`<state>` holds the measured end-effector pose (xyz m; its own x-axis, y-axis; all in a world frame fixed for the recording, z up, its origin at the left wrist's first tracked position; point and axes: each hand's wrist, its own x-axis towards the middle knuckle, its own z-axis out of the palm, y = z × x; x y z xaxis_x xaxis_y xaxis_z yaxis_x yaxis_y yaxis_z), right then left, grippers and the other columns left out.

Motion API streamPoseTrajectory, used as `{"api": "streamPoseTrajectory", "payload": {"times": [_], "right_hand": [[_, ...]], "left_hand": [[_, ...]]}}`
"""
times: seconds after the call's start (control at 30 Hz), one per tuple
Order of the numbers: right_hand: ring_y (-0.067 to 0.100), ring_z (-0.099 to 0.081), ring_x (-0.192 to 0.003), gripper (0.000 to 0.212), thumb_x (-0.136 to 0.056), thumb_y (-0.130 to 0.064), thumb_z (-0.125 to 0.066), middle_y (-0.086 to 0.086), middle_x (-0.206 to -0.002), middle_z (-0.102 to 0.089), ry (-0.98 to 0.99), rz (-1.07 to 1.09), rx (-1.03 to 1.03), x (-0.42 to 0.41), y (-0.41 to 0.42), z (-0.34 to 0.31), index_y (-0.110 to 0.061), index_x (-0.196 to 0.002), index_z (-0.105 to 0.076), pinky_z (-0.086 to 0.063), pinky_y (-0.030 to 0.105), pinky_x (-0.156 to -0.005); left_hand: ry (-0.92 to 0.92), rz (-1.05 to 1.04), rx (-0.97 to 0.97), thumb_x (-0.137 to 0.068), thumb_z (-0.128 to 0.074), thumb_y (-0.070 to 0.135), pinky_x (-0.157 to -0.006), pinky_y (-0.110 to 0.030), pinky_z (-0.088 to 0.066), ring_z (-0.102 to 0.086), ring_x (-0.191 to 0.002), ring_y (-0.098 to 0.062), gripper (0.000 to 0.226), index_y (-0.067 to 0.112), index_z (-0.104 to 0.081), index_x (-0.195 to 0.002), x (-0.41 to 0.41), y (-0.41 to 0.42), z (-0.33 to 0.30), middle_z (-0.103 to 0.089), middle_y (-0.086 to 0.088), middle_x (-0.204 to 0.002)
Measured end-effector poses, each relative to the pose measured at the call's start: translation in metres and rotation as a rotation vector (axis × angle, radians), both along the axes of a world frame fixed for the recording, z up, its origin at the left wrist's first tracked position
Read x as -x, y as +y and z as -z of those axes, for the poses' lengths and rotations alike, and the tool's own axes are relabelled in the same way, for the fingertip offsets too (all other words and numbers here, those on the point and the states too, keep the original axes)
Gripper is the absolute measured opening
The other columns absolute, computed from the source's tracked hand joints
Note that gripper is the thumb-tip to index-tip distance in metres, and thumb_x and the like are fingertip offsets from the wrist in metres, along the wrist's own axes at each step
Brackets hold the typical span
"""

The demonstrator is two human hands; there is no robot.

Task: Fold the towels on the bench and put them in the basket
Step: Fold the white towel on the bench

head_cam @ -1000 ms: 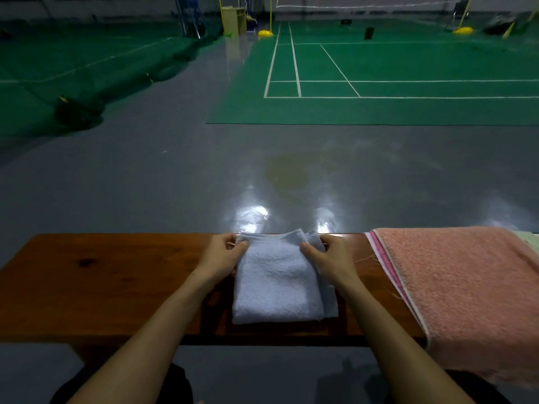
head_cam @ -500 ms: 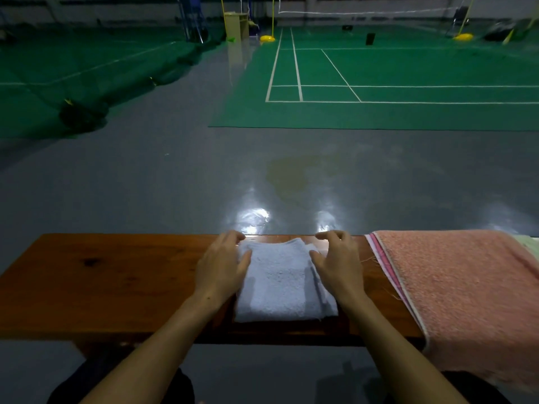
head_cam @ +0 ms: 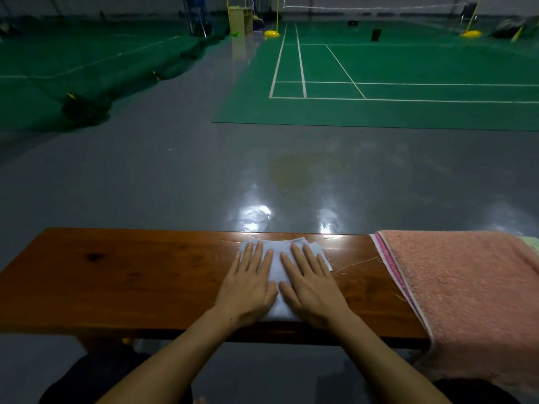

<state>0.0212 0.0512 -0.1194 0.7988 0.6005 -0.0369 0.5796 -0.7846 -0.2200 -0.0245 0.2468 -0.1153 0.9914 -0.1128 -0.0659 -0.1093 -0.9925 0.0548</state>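
Two flat hands, left (head_cam: 247, 288) and right (head_cam: 309, 288), fingers straight, press a folded white towel (head_cam: 275, 259) lying lengthwise across the bench (head_cam: 131, 275)

Left of the left hand (head_cam: 248, 290), the brown wooden desk (head_cam: 116, 275) lay bare to its end. Right of the right hand (head_cam: 313, 290), a narrow bare strip ended at the pink fluffy towel (head_cam: 466, 287) draped over the desk's edge, blocking that side.
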Motion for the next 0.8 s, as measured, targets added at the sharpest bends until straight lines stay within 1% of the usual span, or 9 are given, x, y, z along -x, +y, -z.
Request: {"api": "streamPoseTrajectory", "payload": {"times": [0.13, 0.2, 0.3, 0.4, 0.47, 0.53, 0.63, 0.73, 0.8], "right_hand": [[0.027, 0.029, -0.155, 0.086, -0.094, -0.077, 0.003, 0.0, -0.169, 0.03, 0.008, 0.075, 0.039, -0.004, -0.01, 0.0, -0.03, -0.164, 0.016, 0.013, 0.051, -0.127], [0.028, 0.026, -0.157, 0.086, -0.094, -0.079, 0.001, 0.0, -0.171, 0.026, 0.027, 0.106, 0.061, -0.004, -0.016, -0.003, -0.031, -0.165, 0.014, 0.012, 0.054, -0.127], [0.032, 0.01, -0.16, 0.088, -0.096, -0.079, -0.009, 0.006, -0.175, 0.004, -0.003, 0.137, 0.059, -0.003, -0.027, -0.012, -0.028, -0.167, -0.007, 0.004, 0.055, -0.126], [0.026, -0.018, -0.159, 0.09, -0.091, -0.081, -0.02, 0.002, -0.172, -0.023, -0.022, 0.112, -0.07, 0.005, -0.04, -0.027, -0.026, -0.16, -0.035, -0.015, 0.049, -0.127], [0.018, -0.033, -0.152, 0.084, -0.09, -0.084, -0.033, -0.004, -0.166, -0.036, 0.044, 0.061, -0.182, 0.013, -0.049, -0.035, -0.03, -0.153, -0.047, -0.033, 0.046, -0.124], [0.012, -0.039, -0.147, 0.068, -0.091, -0.071, -0.054, -0.008, -0.162, -0.04, 0.12, -0.003, -0.25, 0.023, -0.056, -0.04, -0.034, -0.148, -0.052, -0.041, 0.041, -0.119], [0.009, -0.041, -0.145, 0.056, -0.093, -0.052, -0.071, -0.01, -0.16, -0.043, 0.115, -0.087, -0.244, 0.03, -0.064, -0.035, -0.042, -0.145, -0.055, -0.04, 0.033, -0.119], [0.01, -0.043, -0.144, 0.054, -0.092, -0.056, -0.069, -0.011, -0.16, -0.043, 0.036, -0.116, -0.182, 0.028, -0.066, -0.029, -0.048, -0.143, -0.055, -0.042, 0.034, -0.117], [0.011, -0.044, -0.143, 0.055, -0.092, -0.062, -0.065, -0.011, -0.159, -0.045, -0.01, -0.127, -0.15, 0.027, -0.067, -0.026, -0.047, -0.144, -0.054, -0.043, 0.036, -0.116]], "left_hand": [[0.022, -0.043, 0.022, -0.094, 0.001, 0.062, -0.129, -0.05, 0.007, 0.025, -0.157, -0.022, 0.082, 0.023, 0.014, -0.165, -0.001, 0.012, -0.001, 0.025, -0.004, -0.17], [0.044, -0.066, 0.025, -0.099, -0.006, 0.06, -0.129, -0.054, 0.004, 0.021, -0.158, -0.023, 0.078, 0.025, 0.012, -0.166, -0.002, 0.018, -0.003, 0.023, -0.003, -0.171], [0.057, -0.083, 0.042, -0.106, -0.017, 0.055, -0.13, -0.052, 0.003, 0.016, -0.16, -0.024, 0.072, 0.024, 0.006, -0.167, 0.0, 0.028, -0.008, 0.017, -0.002, -0.173], [-0.067, -0.087, 0.094, -0.104, -0.024, 0.052, -0.129, -0.045, -0.007, -0.001, -0.161, -0.02, 0.07, 0.026, -0.014, -0.167, 0.01, 0.039, -0.017, -0.006, 0.0, -0.175], [-0.194, -0.057, 0.18, -0.098, -0.029, 0.053, -0.127, -0.044, -0.024, -0.025, -0.157, -0.017, 0.068, 0.027, -0.039, -0.16, 0.019, 0.045, -0.025, -0.033, 0.003, -0.168], [-0.247, 0.019, 0.298, -0.098, -0.038, 0.053, -0.118, -0.047, -0.042, -0.044, -0.147, -0.014, 0.057, 0.031, -0.055, -0.147, 0.026, 0.051, -0.027, -0.052, 0.007, -0.156], [-0.202, 0.121, 0.328, -0.099, -0.049, 0.055, -0.11, -0.043, -0.047, -0.046, -0.142, -0.003, 0.037, 0.044, -0.061, -0.133, 0.038, 0.055, -0.027, -0.055, 0.022, -0.149], [-0.182, 0.162, 0.307, -0.098, -0.045, 0.059, -0.11, -0.04, -0.045, -0.044, -0.14, 0.003, 0.03, 0.049, -0.066, -0.118, 0.047, 0.053, -0.026, -0.056, 0.029, -0.144], [-0.175, 0.17, 0.316, -0.095, -0.046, 0.066, -0.113, -0.039, -0.043, -0.043, -0.141, 0.003, 0.035, 0.049, -0.067, -0.117, 0.052, 0.051, -0.027, -0.057, 0.027, -0.145]]}}
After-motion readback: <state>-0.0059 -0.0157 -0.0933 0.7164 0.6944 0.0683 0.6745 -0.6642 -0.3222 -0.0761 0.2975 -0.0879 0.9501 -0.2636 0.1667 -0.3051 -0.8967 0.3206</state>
